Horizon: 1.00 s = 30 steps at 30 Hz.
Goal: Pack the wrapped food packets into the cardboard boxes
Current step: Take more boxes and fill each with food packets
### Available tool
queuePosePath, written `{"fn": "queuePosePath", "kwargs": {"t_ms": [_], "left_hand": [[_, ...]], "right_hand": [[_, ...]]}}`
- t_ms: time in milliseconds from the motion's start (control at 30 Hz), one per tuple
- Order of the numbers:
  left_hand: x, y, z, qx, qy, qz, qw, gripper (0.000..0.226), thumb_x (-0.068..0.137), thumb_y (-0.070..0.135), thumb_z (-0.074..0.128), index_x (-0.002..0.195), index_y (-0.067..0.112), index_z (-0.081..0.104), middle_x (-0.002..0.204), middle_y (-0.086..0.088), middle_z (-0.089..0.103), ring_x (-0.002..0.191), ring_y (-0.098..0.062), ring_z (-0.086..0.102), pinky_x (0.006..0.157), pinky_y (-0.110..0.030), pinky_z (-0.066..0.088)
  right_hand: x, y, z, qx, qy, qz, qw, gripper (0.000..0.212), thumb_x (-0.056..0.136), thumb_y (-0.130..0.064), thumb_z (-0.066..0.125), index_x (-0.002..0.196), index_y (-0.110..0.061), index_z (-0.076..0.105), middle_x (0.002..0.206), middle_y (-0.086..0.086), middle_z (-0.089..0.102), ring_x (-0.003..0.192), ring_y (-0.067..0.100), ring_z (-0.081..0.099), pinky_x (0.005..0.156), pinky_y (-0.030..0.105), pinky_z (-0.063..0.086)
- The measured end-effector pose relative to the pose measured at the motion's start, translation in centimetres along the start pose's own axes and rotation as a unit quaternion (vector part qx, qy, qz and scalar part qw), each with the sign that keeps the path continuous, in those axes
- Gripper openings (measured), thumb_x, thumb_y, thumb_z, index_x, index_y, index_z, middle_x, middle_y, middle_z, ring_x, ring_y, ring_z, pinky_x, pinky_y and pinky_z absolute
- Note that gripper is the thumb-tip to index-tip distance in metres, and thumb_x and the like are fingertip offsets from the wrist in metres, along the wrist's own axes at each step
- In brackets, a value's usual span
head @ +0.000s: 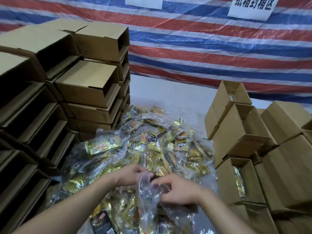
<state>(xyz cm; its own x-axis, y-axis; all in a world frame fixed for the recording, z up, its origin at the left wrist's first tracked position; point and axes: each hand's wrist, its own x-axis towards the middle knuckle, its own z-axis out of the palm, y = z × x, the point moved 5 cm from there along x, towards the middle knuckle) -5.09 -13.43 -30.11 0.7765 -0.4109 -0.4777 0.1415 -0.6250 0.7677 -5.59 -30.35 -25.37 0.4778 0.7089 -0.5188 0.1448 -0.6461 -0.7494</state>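
Several stacks of empty cardboard boxes [87, 85] stand at the left, open sides turned toward the worker, apparently for easy reach. Beside them, a heap of wrapped food packets [152, 142] in clear bags covers the white table [168, 95]. Over its near edge the left hand [130, 174] and right hand [179, 188] both pinch one clear bag of packets [145, 196], fingers curled at its mouth, seemingly gathering it for packing. At the right, filled boxes [241, 181] stand upright, tops open, one showing packets inside. Behind hangs a striped tarpaulin [202, 48].
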Motion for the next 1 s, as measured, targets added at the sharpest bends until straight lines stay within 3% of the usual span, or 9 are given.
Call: {"fn": "queuePosePath", "kwargs": {"t_ms": [100, 167, 333, 500, 600, 700, 767, 867, 1000], "left_hand": [[0.3, 0.0, -0.3, 0.008, 0.001, -0.014, 1.000, 0.040, 0.096, 0.058, 0.049, 0.112, 0.030, 0.073, 0.100, 0.014, 0.072, 0.083, 0.006, 0.065, 0.085, -0.022, 0.052], [0.6, 0.1, -0.2, 0.013, -0.001, -0.018, 1.000, 0.037, 0.096, 0.056, 0.052, 0.115, 0.032, 0.073, 0.105, 0.013, 0.073, 0.093, 0.000, 0.066, 0.092, -0.024, 0.051], [1.2, -0.8, 0.2, 0.003, 0.031, -0.025, 0.999, 0.034, 0.095, 0.058, 0.054, 0.109, 0.034, 0.074, 0.104, 0.011, 0.073, 0.100, -0.012, 0.066, 0.097, -0.035, 0.051], [1.6, -1.4, 0.4, -0.010, 0.033, -0.026, 0.999, 0.036, 0.092, 0.061, 0.057, 0.112, 0.036, 0.074, 0.108, 0.018, 0.072, 0.101, -0.003, 0.066, 0.100, -0.032, 0.050], [1.6, -1.3, 0.6, -0.024, 0.033, -0.018, 0.999, 0.033, 0.093, 0.056, 0.058, 0.110, 0.033, 0.075, 0.104, 0.015, 0.074, 0.098, -0.004, 0.068, 0.093, -0.025, 0.052], [1.6, -1.1, 0.7, -0.015, 0.026, -0.011, 0.999, 0.037, 0.095, 0.056, 0.055, 0.112, 0.030, 0.075, 0.091, 0.020, 0.072, 0.084, 0.001, 0.065, 0.076, -0.015, 0.048], [1.8, -1.2, 0.8, -0.008, 0.030, -0.017, 0.999, 0.037, 0.096, 0.055, 0.054, 0.112, 0.030, 0.074, 0.075, 0.030, 0.065, 0.071, 0.012, 0.058, 0.063, -0.006, 0.040], [1.9, -1.1, 0.9, -0.004, 0.029, -0.026, 0.999, 0.035, 0.097, 0.054, 0.054, 0.114, 0.030, 0.073, 0.075, 0.029, 0.065, 0.068, 0.014, 0.057, 0.065, -0.005, 0.041], [1.7, -0.9, 1.4, -0.012, 0.014, -0.022, 1.000, 0.036, 0.096, 0.054, 0.054, 0.115, 0.030, 0.074, 0.090, 0.020, 0.072, 0.072, 0.010, 0.058, 0.073, -0.019, 0.048]], "right_hand": [[2.1, 1.8, 1.4, -0.056, -0.011, 0.060, 0.997, 0.024, 0.080, -0.050, 0.064, 0.101, -0.039, 0.070, 0.096, -0.001, 0.072, 0.088, 0.024, 0.068, 0.080, 0.041, 0.055], [3.5, 3.0, 2.4, -0.118, -0.036, 0.080, 0.989, 0.033, 0.077, -0.049, 0.061, 0.099, -0.025, 0.066, 0.096, 0.005, 0.070, 0.079, 0.023, 0.063, 0.069, 0.032, 0.051], [7.1, 5.2, 5.2, -0.298, -0.062, 0.095, 0.948, 0.062, 0.092, -0.019, 0.064, 0.148, -0.013, 0.038, 0.144, 0.016, 0.050, 0.127, 0.036, 0.052, 0.106, 0.044, 0.044], [5.7, 5.8, 4.3, -0.049, -0.040, 0.135, 0.989, 0.073, 0.084, -0.031, 0.076, 0.148, -0.018, 0.042, 0.141, -0.001, 0.056, 0.126, 0.017, 0.055, 0.109, 0.028, 0.042], [4.0, 5.6, 2.5, -0.120, -0.038, 0.119, 0.985, 0.065, 0.082, -0.031, 0.074, 0.142, -0.026, 0.050, 0.132, -0.008, 0.060, 0.115, 0.013, 0.058, 0.098, 0.024, 0.046], [3.3, 5.0, 2.2, -0.133, -0.016, 0.114, 0.984, 0.028, 0.089, -0.039, 0.061, 0.113, -0.026, 0.069, 0.100, -0.009, 0.067, 0.089, 0.014, 0.061, 0.073, 0.022, 0.046], [4.1, 4.5, 3.7, -0.106, -0.049, 0.130, 0.985, 0.033, 0.095, -0.043, 0.049, 0.102, -0.018, 0.070, 0.093, -0.002, 0.067, 0.079, 0.013, 0.058, 0.073, 0.024, 0.045], [6.5, 4.7, 6.4, -0.136, -0.115, 0.155, 0.972, 0.040, 0.102, -0.032, 0.037, 0.123, -0.009, 0.062, 0.128, 0.015, 0.061, 0.110, 0.027, 0.057, 0.095, 0.034, 0.042], [7.7, 4.4, 7.1, -0.148, -0.124, 0.169, 0.967, 0.041, 0.100, -0.019, 0.039, 0.133, 0.001, 0.052, 0.138, 0.025, 0.053, 0.122, 0.037, 0.053, 0.089, 0.031, 0.036]]}}
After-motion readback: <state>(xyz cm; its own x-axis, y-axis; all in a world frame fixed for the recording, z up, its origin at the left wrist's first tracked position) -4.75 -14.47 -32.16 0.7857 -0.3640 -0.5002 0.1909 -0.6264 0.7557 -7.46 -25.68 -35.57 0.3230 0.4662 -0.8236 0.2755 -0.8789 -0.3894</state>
